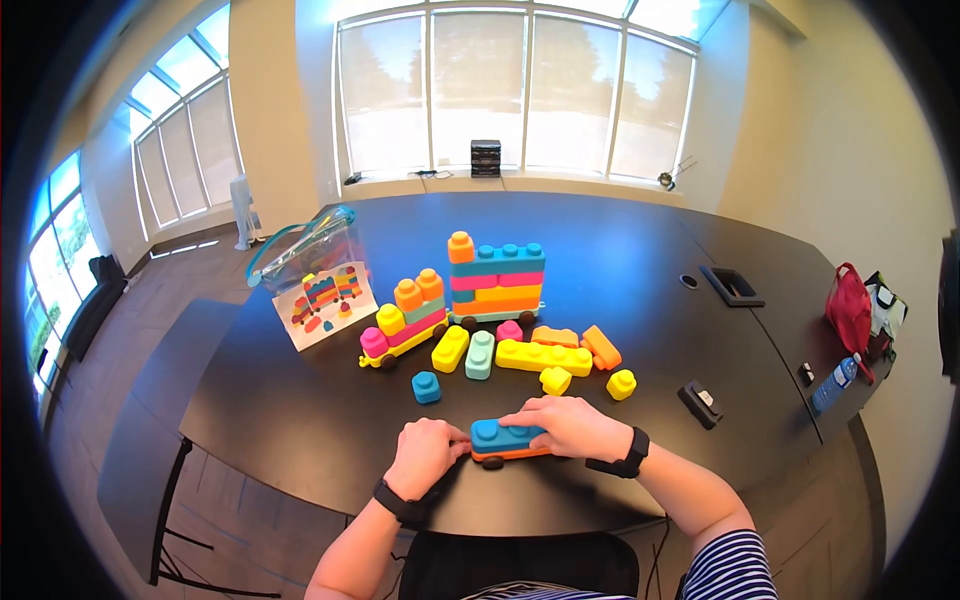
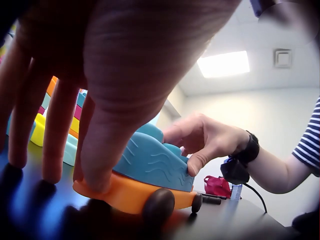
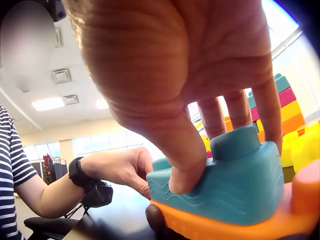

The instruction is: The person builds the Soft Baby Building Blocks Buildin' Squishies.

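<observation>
A blue building block (image 1: 488,433) sits on an orange wheeled base (image 2: 132,194) at the near side of the table. My right hand (image 1: 582,428) grips the block from above, its thumb on the near side and its fingers over the far side. At the base's left end, my left hand (image 1: 425,456) pinches the orange edge between thumb and fingers. Dark wheels (image 2: 159,206) show under the base. In the right wrist view an orange stud (image 3: 307,189) stands beside the block, at the base's right part.
Beyond the hands lie loose blocks: a blue one (image 1: 426,388), a long yellow one (image 1: 543,358), and several others. Behind them stand a small block wagon (image 1: 405,335) and a tall one (image 1: 497,285). A clear bag (image 1: 320,245) with a picture card stands left; a bottle (image 1: 836,384) lies right.
</observation>
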The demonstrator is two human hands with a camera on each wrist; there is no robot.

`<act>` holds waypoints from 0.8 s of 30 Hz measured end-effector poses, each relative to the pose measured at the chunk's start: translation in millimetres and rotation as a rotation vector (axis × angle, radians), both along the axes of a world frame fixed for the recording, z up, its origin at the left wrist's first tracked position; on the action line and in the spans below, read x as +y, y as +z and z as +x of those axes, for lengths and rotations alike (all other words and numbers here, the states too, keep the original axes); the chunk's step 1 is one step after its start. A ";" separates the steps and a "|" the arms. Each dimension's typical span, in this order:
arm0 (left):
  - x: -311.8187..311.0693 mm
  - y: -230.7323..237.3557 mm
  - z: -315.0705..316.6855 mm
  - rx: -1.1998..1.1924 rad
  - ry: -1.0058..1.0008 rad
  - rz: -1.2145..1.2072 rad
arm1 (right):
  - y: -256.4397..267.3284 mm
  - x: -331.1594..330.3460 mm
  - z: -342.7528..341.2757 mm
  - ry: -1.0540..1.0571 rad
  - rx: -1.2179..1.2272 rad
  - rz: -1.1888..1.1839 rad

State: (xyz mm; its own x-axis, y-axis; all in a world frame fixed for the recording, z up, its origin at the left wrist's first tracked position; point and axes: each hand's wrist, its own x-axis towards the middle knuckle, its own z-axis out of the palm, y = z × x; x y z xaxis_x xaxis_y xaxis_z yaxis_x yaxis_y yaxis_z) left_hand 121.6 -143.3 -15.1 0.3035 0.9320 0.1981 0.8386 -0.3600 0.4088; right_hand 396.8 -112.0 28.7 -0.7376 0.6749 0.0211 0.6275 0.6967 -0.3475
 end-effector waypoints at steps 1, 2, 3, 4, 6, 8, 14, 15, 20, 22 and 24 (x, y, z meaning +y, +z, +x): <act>0.3 1.1 -0.5 -0.002 0.002 0.001 | -0.7 -0.5 -0.7 -0.005 0.004 0.007; 0.5 2.1 -1.7 0.005 -0.007 -0.016 | -2.0 -1.8 -1.8 -0.008 0.007 0.013; 0.5 3.0 -3.5 0.011 -0.016 -0.033 | -2.9 -3.2 -3.4 -0.011 0.012 0.018; 0.2 3.8 -5.6 0.019 -0.023 -0.051 | -2.5 -4.9 -5.8 -0.013 0.013 0.022; -3.9 2.9 -9.3 -0.113 -0.039 -0.045 | -1.2 -9.1 -11.8 -0.016 0.016 0.029; -7.1 7.7 -9.9 -0.204 -0.045 -0.055 | -6.8 -9.2 -18.2 0.001 0.044 0.041; -19.3 22.6 -9.9 -0.379 -0.107 -0.009 | -8.9 7.4 -18.6 0.064 0.239 -0.044; -19.5 21.4 -11.5 -0.383 -0.126 0.008 | -4.2 15.9 -11.9 0.079 0.315 -0.072; -21.8 19.8 -8.6 -0.265 -0.142 0.114 | -14.0 57.2 29.1 -0.328 0.221 0.186; -20.5 18.9 -7.8 -0.262 -0.166 0.089 | -25.5 65.2 35.7 -0.397 0.077 0.205; -17.4 14.6 -8.1 -0.305 -0.168 0.060 | -30.6 64.1 37.5 -0.370 0.019 0.199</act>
State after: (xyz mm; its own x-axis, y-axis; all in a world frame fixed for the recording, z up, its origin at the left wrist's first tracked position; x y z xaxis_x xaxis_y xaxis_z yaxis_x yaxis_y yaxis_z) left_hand 113.5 -160.7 -0.4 0.3699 0.8581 0.3560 0.6084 -0.5134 0.6053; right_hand 434.3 -47.9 -1.9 -0.4446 0.8756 0.1890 0.8427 0.4804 -0.2432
